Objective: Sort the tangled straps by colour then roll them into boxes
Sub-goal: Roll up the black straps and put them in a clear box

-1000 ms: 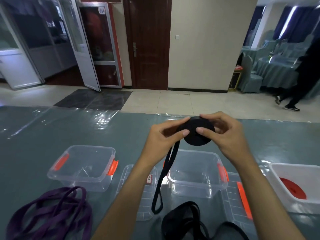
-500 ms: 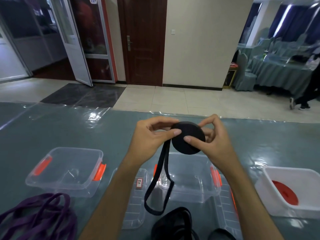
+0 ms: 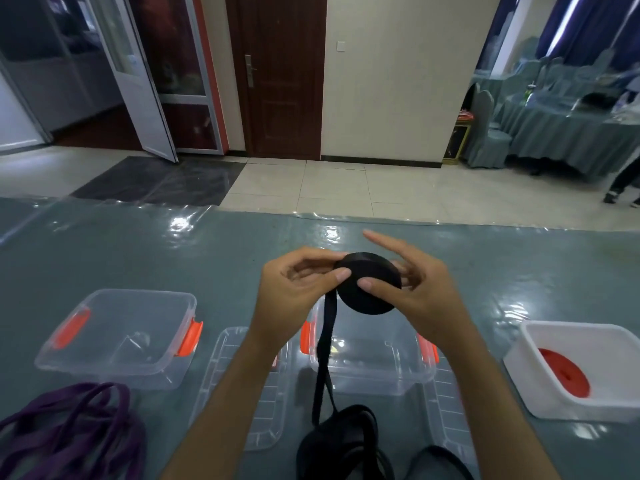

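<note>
Your left hand [image 3: 294, 289] and right hand [image 3: 412, 292] both grip the black strap roll [image 3: 369, 282], held above the middle clear box [image 3: 372, 362]. Loosen your pinch and the coil could spring undone.

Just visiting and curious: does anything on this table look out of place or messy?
Only the unsorted straps: a purple strap heap lies loose at the near left, and a black strap pile near centre. Nothing looks spilled or damaged.
</note>
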Tool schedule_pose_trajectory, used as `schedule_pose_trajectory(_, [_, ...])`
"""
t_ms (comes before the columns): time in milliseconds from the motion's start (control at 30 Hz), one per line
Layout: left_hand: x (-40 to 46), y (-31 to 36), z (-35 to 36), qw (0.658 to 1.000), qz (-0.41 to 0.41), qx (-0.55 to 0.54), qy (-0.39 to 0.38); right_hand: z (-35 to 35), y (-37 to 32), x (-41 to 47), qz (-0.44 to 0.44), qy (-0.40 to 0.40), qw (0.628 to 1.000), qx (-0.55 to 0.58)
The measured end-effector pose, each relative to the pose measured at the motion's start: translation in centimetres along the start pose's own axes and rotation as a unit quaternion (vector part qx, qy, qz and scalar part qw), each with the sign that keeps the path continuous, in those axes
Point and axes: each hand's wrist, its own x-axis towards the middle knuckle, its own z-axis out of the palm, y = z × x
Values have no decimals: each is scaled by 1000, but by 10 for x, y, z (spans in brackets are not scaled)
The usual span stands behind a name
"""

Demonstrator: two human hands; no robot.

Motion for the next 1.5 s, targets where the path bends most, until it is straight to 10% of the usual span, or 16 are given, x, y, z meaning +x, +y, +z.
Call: schedule_pose_trajectory(1500, [-71,26,11,999,-50,-7,7,32,-29,-86,4,134,990,38])
